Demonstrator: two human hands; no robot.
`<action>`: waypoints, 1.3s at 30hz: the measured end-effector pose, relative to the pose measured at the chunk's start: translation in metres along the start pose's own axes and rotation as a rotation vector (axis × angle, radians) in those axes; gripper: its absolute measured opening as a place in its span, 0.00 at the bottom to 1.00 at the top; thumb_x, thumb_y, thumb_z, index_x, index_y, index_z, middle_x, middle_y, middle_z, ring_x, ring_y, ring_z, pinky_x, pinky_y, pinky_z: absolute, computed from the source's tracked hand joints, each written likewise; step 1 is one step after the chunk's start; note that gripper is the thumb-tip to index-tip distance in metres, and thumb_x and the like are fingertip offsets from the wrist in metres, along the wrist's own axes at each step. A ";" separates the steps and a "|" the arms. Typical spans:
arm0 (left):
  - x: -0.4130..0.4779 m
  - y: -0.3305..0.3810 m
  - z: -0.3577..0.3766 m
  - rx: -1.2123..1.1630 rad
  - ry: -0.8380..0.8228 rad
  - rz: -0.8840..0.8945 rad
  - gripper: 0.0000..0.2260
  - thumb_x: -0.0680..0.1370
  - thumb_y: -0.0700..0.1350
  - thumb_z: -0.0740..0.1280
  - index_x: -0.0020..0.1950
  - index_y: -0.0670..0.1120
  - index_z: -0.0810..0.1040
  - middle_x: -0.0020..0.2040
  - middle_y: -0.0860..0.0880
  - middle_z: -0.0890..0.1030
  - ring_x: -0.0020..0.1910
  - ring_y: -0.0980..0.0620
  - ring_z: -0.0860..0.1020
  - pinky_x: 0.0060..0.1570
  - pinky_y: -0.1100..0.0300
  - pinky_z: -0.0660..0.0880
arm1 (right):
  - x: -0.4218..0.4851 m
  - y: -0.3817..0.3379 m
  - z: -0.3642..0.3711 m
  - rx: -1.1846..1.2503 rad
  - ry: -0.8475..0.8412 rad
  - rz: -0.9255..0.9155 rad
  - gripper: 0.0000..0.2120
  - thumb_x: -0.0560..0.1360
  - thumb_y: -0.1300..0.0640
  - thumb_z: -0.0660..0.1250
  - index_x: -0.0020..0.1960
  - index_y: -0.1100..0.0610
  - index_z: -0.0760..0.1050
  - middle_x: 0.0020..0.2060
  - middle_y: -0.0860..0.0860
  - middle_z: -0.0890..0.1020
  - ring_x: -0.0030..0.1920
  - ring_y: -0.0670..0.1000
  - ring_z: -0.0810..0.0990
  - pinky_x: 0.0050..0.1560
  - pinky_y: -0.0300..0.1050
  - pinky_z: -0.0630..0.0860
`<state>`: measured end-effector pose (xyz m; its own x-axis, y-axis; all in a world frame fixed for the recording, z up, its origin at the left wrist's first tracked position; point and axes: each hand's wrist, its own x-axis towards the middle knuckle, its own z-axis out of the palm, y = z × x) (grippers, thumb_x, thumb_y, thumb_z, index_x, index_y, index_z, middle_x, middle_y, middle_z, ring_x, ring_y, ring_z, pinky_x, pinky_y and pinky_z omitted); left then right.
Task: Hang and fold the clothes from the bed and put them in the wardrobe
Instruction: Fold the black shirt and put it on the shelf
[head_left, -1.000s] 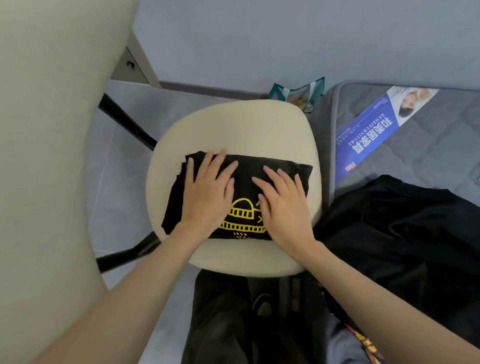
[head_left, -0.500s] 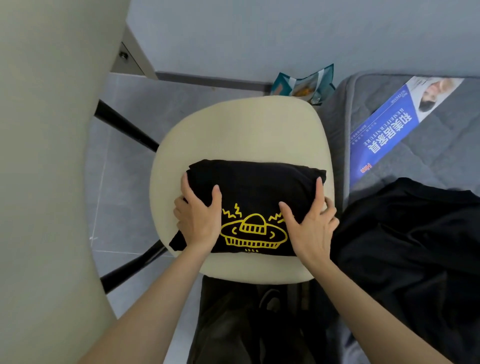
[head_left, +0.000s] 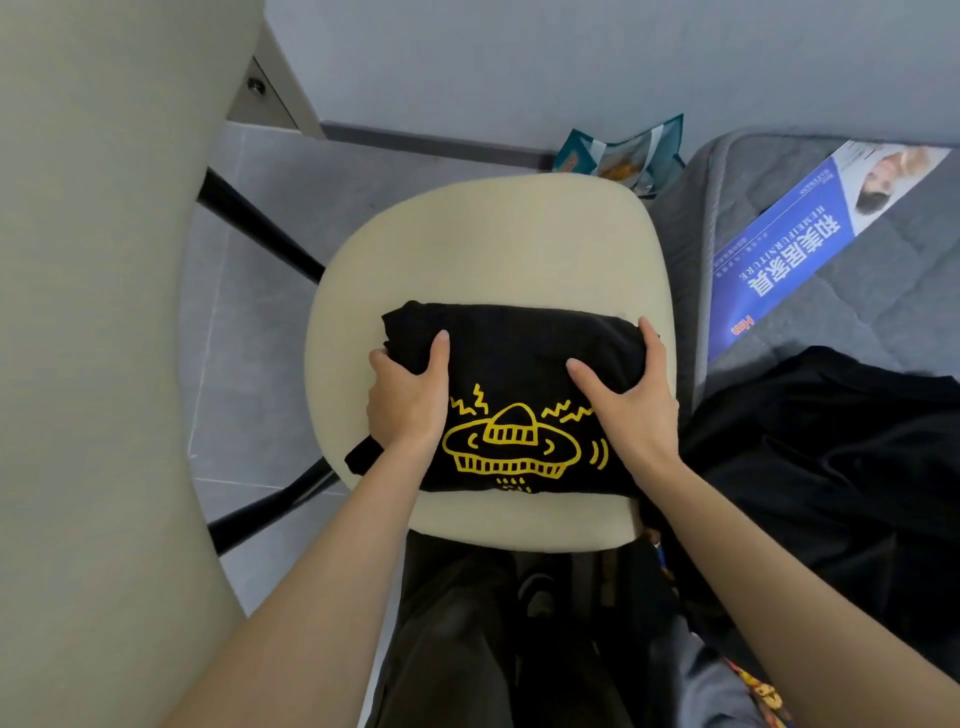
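Both my hands are clamped on the folded black T-shirt (head_left: 519, 353), one at each short end. My left hand (head_left: 408, 410) grasps the left end, thumb (head_left: 439, 353) laid on top of the cloth and the other fingers curled round the edge and out of sight under it. My right hand (head_left: 631, 410) grasps the right end the same way: thumb on top, pointing at the middle of the shirt, one finger stretched along the far corner, the rest hidden behind the fold.

The shirt sits as a thick rectangular bundle on the near half of the cream chair seat (head_left: 483, 244), with its yellow flying-saucer print (head_left: 511, 447) facing up between my wrists. One loose black corner (head_left: 363, 460) sticks out past the seat's left rim by my left wrist. Whether the bundle rests fully on the seat or is raised a little, I cannot tell.

Just right of the chair is the bed (head_left: 857, 312), a grey quilted mattress. On it lie a blue printed leaflet (head_left: 779, 244) and, nearer to me, a heap of unfolded black clothing (head_left: 831, 457) that reaches down to the seat's right edge.

Behind the chair, on the grey tiled floor (head_left: 260, 364) against the wall, a teal packet (head_left: 618, 153) stands with its top open; what is in it is too small to make out.
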<state>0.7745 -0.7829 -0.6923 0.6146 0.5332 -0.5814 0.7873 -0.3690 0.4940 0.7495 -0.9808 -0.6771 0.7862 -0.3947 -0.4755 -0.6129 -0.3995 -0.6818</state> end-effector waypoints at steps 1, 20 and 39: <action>-0.007 -0.001 -0.002 -0.019 0.006 0.002 0.28 0.75 0.65 0.63 0.65 0.46 0.66 0.58 0.48 0.77 0.54 0.46 0.77 0.45 0.56 0.70 | -0.003 -0.003 -0.005 0.000 -0.004 -0.014 0.41 0.68 0.38 0.72 0.75 0.38 0.53 0.69 0.43 0.70 0.60 0.43 0.70 0.58 0.40 0.65; -0.227 -0.133 -0.070 -0.417 -0.092 0.050 0.27 0.78 0.58 0.63 0.71 0.46 0.62 0.64 0.49 0.73 0.62 0.50 0.74 0.57 0.55 0.71 | -0.192 0.027 -0.123 -0.102 -0.144 -0.249 0.39 0.69 0.38 0.71 0.73 0.37 0.53 0.59 0.47 0.76 0.62 0.55 0.76 0.64 0.49 0.70; -0.389 -0.389 -0.329 -0.621 0.331 0.021 0.18 0.80 0.57 0.60 0.65 0.49 0.66 0.56 0.54 0.75 0.59 0.50 0.75 0.62 0.48 0.71 | -0.516 0.021 -0.010 -0.004 -0.428 -0.528 0.27 0.75 0.43 0.66 0.70 0.43 0.58 0.48 0.38 0.75 0.48 0.43 0.76 0.49 0.33 0.69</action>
<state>0.2130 -0.5964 -0.4449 0.5048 0.7708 -0.3887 0.5410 0.0683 0.8382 0.3303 -0.7932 -0.4404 0.9418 0.2158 -0.2576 -0.1376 -0.4518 -0.8814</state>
